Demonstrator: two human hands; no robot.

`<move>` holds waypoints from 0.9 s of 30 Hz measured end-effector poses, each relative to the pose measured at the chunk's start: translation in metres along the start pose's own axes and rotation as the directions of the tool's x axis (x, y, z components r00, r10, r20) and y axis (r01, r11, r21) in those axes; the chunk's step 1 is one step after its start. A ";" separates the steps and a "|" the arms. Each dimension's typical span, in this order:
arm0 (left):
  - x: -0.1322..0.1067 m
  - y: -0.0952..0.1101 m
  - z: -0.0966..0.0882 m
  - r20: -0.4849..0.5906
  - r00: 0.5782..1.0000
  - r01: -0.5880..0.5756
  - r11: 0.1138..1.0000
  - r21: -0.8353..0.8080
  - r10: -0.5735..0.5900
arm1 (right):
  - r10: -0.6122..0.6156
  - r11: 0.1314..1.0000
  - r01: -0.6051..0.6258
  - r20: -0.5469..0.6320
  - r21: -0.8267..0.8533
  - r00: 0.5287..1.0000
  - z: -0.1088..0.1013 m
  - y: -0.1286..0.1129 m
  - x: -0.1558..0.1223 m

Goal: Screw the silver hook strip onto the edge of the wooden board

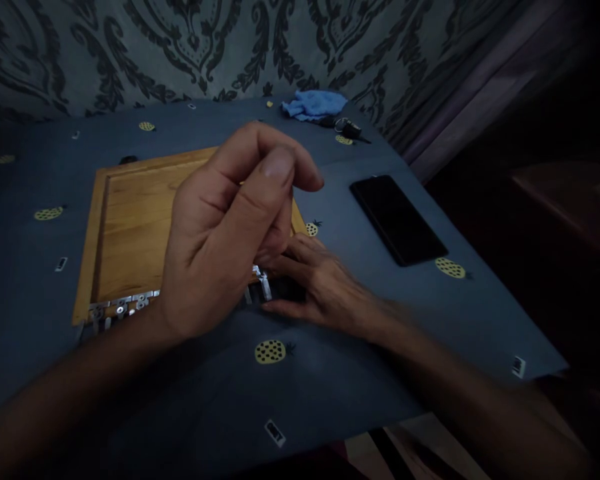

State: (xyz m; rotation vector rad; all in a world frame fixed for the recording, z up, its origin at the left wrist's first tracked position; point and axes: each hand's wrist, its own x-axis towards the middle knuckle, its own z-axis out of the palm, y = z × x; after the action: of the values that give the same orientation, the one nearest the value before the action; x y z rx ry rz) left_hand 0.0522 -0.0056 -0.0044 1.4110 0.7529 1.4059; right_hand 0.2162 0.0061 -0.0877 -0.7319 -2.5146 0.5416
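My left hand (230, 227) is raised above the near right corner of a wooden tray (125, 220), its fingers curled together with the thumb pressed against them; what it holds, if anything, is hidden. My right hand (320, 287) lies low on the dark blue cloth (330, 373) just right of the tray's corner, fingers bent around a small dark object with metal parts (263, 283) that I cannot name. A row of small silver metal pieces (125, 307) lines the tray's near edge.
A black phone (397, 219) lies face up to the right of the tray. A crumpled blue cloth (314, 105) and a bunch of keys (347, 127) sit at the far edge by the patterned wall. The table's right edge drops off to a dark floor.
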 end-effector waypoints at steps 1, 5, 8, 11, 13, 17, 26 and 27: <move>0.000 0.000 0.001 0.005 1.000 -0.007 1.000 -0.001 0.007 | -0.002 1.000 0.002 -0.002 0.002 1.000 0.000 0.000 0.000; -0.003 0.003 0.004 -0.008 1.000 -0.013 1.000 0.000 0.013 | 0.002 1.000 -0.002 -0.002 0.010 1.000 0.000 0.000 0.000; -0.004 0.006 0.004 -0.016 1.000 0.022 1.000 0.016 -0.022 | 0.004 1.000 -0.004 0.003 0.007 1.000 -0.001 -0.001 0.001; -0.004 0.005 0.004 0.019 1.000 0.022 1.000 -0.004 -0.022 | 0.004 1.000 -0.004 0.005 0.005 1.000 -0.001 -0.001 0.000; -0.003 0.003 0.003 0.026 1.000 -0.001 1.000 -0.023 0.001 | 0.002 1.000 -0.002 0.008 0.006 1.000 -0.001 -0.001 0.000; -0.003 0.002 0.003 0.025 1.000 0.004 1.000 0.000 -0.004 | 0.000 1.000 -0.001 0.013 0.013 1.000 -0.002 -0.001 0.001; -0.004 -0.001 0.004 0.053 0.996 0.071 0.992 -0.100 -0.066 | -0.022 1.000 0.022 -0.017 0.013 1.000 0.001 0.001 0.001; -0.003 -0.002 0.004 0.073 0.996 0.069 0.990 -0.126 -0.060 | -0.022 1.000 0.022 -0.017 0.014 1.000 0.001 0.000 0.002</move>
State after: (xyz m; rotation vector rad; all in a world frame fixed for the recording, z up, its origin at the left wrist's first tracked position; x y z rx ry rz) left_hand 0.0565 -0.0085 -0.0070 1.3173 0.6472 1.3250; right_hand 0.2149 0.0073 -0.0879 -0.6995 -2.4975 0.5429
